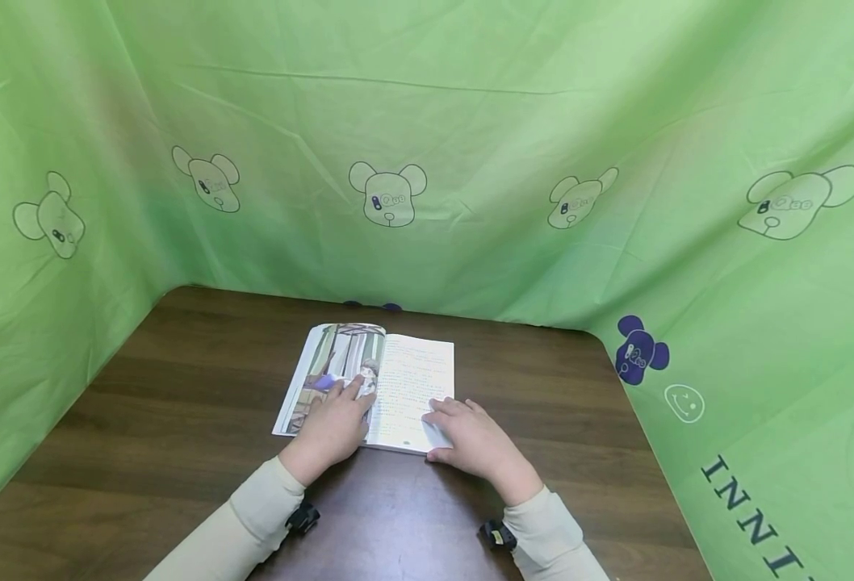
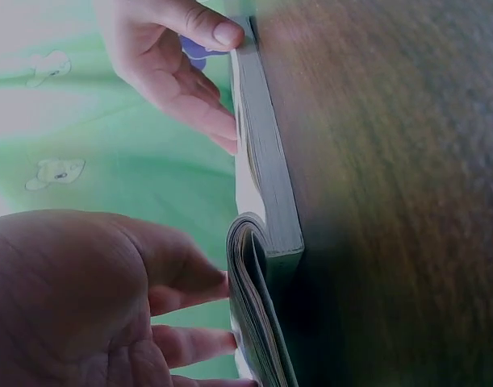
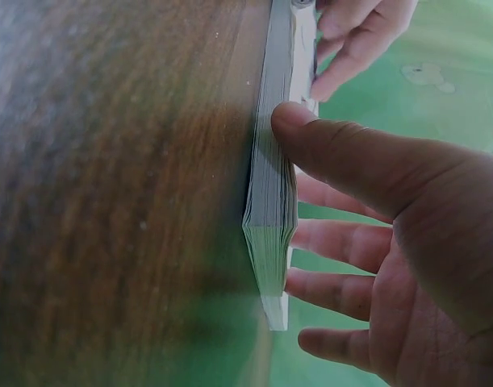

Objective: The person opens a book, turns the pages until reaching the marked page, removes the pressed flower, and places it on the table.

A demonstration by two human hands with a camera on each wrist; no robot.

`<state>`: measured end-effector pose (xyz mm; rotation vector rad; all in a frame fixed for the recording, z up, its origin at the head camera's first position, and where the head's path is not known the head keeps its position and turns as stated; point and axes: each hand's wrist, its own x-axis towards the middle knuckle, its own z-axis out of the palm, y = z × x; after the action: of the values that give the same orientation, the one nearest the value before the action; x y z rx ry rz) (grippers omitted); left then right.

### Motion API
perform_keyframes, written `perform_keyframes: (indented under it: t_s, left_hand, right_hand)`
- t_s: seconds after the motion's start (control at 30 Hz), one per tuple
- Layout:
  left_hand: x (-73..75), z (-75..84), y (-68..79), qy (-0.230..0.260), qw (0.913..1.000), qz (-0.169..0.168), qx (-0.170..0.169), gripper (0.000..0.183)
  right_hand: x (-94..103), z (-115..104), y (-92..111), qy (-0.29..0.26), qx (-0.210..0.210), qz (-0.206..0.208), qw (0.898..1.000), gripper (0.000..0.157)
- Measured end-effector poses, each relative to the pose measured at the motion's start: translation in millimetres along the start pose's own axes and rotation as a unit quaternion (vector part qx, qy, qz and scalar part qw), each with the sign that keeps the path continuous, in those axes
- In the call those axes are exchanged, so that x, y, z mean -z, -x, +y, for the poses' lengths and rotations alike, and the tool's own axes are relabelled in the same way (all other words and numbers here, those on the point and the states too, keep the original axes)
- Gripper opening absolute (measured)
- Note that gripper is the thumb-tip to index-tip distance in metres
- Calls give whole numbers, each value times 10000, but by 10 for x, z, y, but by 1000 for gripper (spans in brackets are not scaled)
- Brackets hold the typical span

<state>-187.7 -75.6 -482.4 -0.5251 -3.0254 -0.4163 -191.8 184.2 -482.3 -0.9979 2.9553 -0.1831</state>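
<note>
An open book [image 1: 416, 371] lies on the brown table, a colour picture on its left page and printed text on its right. My left hand [image 1: 332, 424] rests on the left page near the fold, fingers spread. Over the lower right corner, my right hand [image 1: 476, 440] touches the page with fairly straight fingers. Its thumb [image 3: 298, 125] lies against the bottom edge of the page block [image 3: 270, 181] in the right wrist view. Seen from the left wrist, the left-hand pages [image 2: 254, 274] curve up at the spine beside the thicker right-hand stack.
The brown wooden table [image 1: 180, 403] surrounds the book. Green cloth [image 1: 470, 97] printed with bear heads hangs along its back and sides. Each forearm wears a light sleeve, with black wrist devices [image 1: 302, 518] below the cuffs.
</note>
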Motion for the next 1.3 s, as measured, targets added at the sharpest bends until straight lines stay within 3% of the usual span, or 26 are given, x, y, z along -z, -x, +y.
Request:
perform_keyframes:
  t_s: [0.53,1.07,1.3]
  left_hand:
    - [14,-2,-2,391,9978,-452,282,55]
    - [-6,-15,-2,361,9973,-537,336,59]
    - [-28,-19,-8,357,9976,-496,328,59]
  right_hand:
    - [10,22,-2,-65,79,7,9999,58]
    - [22,31,1,-220,18,-104,9997,52]
    - [44,30,18,-227,160,-38,9996,37]
